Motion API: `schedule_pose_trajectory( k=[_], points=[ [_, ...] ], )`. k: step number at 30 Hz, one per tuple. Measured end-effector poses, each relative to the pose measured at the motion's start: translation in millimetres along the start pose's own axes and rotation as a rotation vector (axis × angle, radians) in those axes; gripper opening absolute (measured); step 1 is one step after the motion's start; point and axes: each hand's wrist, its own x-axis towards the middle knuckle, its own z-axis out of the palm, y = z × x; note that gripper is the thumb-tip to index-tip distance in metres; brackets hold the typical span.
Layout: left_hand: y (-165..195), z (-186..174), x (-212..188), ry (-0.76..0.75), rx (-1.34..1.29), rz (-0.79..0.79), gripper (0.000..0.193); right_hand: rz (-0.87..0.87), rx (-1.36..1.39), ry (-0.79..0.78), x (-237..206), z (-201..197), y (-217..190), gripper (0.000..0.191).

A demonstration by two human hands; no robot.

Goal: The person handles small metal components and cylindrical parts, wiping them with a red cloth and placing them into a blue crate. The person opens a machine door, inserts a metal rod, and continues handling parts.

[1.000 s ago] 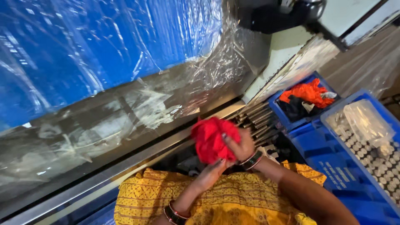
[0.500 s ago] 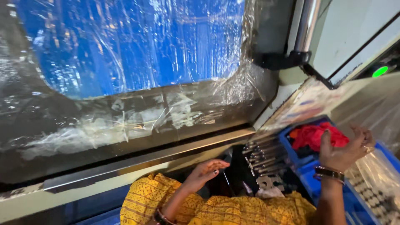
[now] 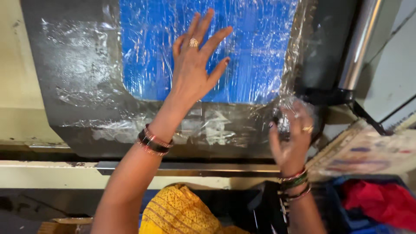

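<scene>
Against the blue window (image 3: 255,52), left hand (image 3: 195,69) presses flat, fingers spread; right hand (image 3: 292,138) grips crinkled plastic film (image 3: 290,115).

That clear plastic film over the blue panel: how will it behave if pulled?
The wrinkled clear plastic film is probably floppy and very light, creasing everywhere. It likely clings, lying flat under the left hand. It may tear or bunch where the right hand gathers it.
</scene>
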Motion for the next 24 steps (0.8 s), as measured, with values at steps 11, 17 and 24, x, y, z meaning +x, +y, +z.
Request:
schedule_pose_trajectory(
  k=[11, 17, 24],
  points=[
    [-21.9, 36.0, 1.6, 0.000, 0.184, -0.113, 0.058, -0.002, -0.121, -0.063, -46.1, 66.2, 50.1, 0.055],
    [-22.3, 35.6, -0.7, 0.006, 0.192, -0.100, 0.058, 0.021, -0.111, -0.102, -52.7, 65.1, 53.4, 0.057],
    [-24.5, 36.6, -1.1, 0.005, 0.192, -0.098, 0.057, -0.008, -0.111, -0.178, -45.0, 52.6, 46.3, 0.066]
  ],
)
